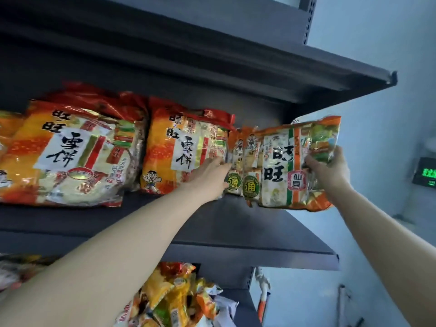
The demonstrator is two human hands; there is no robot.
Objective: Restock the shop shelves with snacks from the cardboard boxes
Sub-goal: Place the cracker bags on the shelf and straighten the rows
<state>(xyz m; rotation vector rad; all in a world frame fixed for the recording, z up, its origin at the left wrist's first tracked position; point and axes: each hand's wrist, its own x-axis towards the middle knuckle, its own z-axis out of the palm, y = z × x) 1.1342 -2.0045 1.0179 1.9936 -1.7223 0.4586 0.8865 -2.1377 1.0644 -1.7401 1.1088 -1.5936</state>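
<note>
head-worn, angled up, near shelf (236,223)

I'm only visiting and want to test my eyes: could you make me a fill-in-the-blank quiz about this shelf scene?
The right hand grips the striped cracker bag by its ____ edge.
The left hand reaches the small packs just ____ of that bag.
The display at the picture's far side glows ____.
Missing words: right, left, green.

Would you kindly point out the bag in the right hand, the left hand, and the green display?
bag (278,166), head view, white front panel
left hand (210,177), head view, back of hand
green display (428,173), head view, lit digits
</note>
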